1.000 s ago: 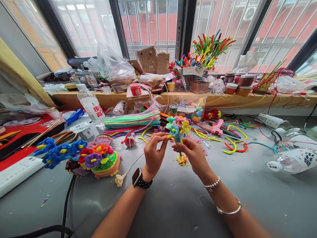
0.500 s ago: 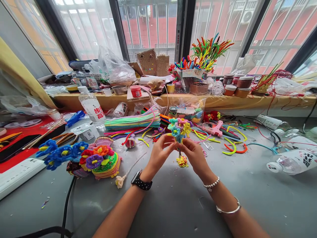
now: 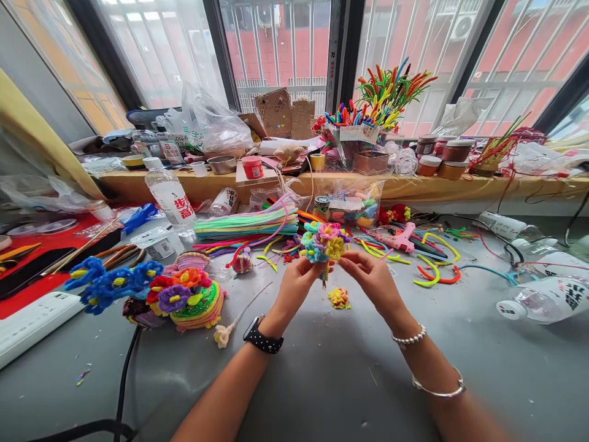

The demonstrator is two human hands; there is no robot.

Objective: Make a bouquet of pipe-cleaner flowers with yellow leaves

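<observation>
A small bouquet of fuzzy flowers point(image 3: 324, 241) in blue, pink and yellow is held up over the middle of the grey table. My left hand point(image 3: 299, 283) is closed round its lower part from the left. At the right side of the bouquet is my right hand point(image 3: 368, 274), its thumb and fingertips drawn together by the yellow flower; what they pinch, if anything, is too small to make out. Below the bouquet lies a small yellow and red clump point(image 3: 339, 299) on the table.
Blue flowers point(image 3: 119, 282) and a round green piece point(image 3: 200, 310) sit at left, near a cream flower point(image 3: 223, 336). Behind the hands are a pipe cleaner bundle point(image 3: 248, 221) and a pink glue gun point(image 3: 402, 238). Bottles point(image 3: 547, 301) lie at right.
The bouquet has moved slightly left and tilted, with its flowers nearer the camera. My right hand has shifted right, off the stem. The yellow and red clump now shows fully.
</observation>
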